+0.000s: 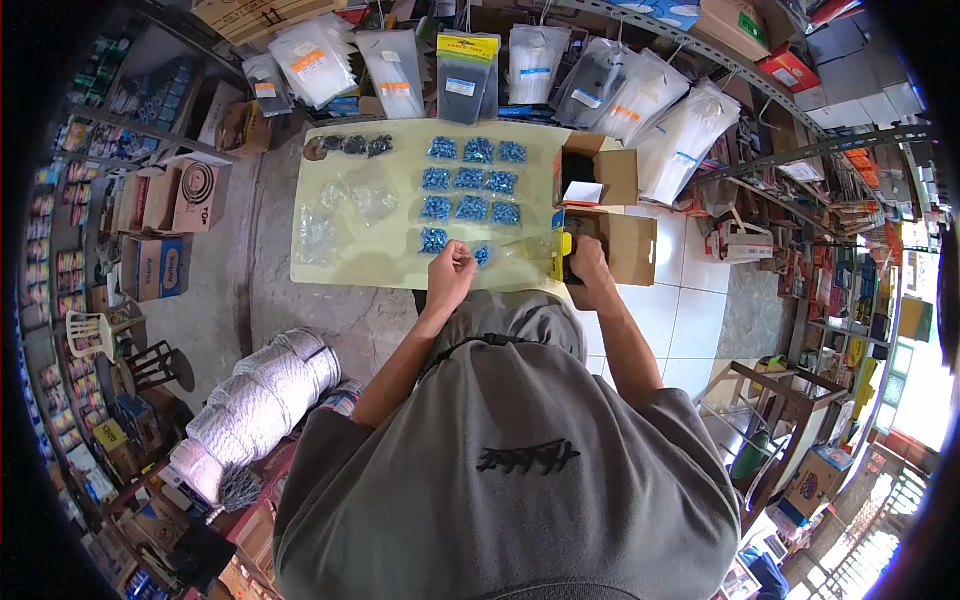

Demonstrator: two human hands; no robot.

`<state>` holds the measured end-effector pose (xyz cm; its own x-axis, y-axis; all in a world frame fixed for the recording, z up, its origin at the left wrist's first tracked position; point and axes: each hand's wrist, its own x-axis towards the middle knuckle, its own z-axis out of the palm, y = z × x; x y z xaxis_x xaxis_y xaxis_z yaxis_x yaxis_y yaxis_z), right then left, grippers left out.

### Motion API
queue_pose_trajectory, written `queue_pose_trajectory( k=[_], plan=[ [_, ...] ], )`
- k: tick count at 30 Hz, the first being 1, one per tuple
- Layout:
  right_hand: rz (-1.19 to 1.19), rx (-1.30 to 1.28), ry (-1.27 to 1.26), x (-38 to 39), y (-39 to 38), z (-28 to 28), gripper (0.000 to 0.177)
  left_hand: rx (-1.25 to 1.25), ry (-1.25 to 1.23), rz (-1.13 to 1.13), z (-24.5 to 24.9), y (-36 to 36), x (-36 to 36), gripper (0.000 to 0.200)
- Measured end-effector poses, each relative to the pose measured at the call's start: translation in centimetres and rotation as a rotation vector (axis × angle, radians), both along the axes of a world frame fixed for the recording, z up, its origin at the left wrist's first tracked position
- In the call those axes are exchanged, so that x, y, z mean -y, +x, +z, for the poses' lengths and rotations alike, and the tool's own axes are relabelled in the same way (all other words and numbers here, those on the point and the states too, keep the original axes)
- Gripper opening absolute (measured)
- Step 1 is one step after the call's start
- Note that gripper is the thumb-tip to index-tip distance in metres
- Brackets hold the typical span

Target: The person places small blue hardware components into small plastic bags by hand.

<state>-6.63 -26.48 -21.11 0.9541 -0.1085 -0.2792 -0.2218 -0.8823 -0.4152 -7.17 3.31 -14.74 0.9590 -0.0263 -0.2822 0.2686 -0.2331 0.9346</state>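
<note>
Small clear bags of blue pieces [470,178] lie in rows on the pale yellow table [390,268]. My left hand [453,268] is at the table's front edge, its fingers pinched on the corner of a small bag of blue pieces [482,255]. My right hand [590,262] reaches into the lower open cardboard box [632,247], beside a yellow object [562,242] at the box's left side. Its fingertips are hidden in the dark inside. Behind stands a second open box [614,172] with a white paper on its edge.
Empty-looking clear bags [345,205] and small dark bags [355,146] lie on the table's left part. Packs of cable ties [467,80] hang along the back. A large white rope roll [262,400] stands at the lower left.
</note>
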Motion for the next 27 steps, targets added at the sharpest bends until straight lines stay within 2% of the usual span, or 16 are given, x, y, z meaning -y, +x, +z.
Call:
queue_pose_trajectory(
  k=[4,6,7,9,10,12,13,15,22,27],
  plan=[
    [-0.085,0.076,0.160,0.6,0.2,2.3,0.023,-0.007,0.002,-0.007,0.1,-0.1,0.0,0.012],
    [-0.367,-0.023,0.527,0.9,0.1,3.6,0.019,0.006,0.018,-0.011,-0.1,-0.1,0.0,0.013],
    [-0.367,-0.021,0.527,0.8,0.0,4.2,0.019,0.019,0.036,-0.016,-0.2,0.0,-0.1,0.013],
    [-0.611,0.049,0.934,0.5,-0.5,5.9,0.015,0.003,0.041,-0.015,0.0,-0.1,-0.1,0.013],
    [-0.614,0.051,0.933,0.3,-0.7,7.2,0.015,-0.016,0.047,-0.013,0.1,-0.1,0.0,0.013],
    [-0.772,0.096,1.377,0.0,-1.3,9.1,0.010,-0.019,0.026,-0.010,0.3,-0.1,0.1,0.012],
    [-0.776,0.097,1.376,0.3,-1.7,9.0,0.010,-0.021,0.007,-0.005,0.3,-0.2,0.2,0.012],
    [-0.748,0.065,1.559,0.7,-2.1,9.2,0.011,-0.032,0.002,-0.010,0.3,-0.2,0.2,0.011],
    [-0.725,0.020,1.640,-0.9,-1.5,11.3,0.010,-0.008,-0.014,-0.008,-0.1,-0.2,0.2,0.010],
    [-0.504,-0.231,1.586,-4.2,1.0,12.9,0.015,-0.048,-0.025,-0.001,0.2,-0.1,0.2,0.009]
  ],
)
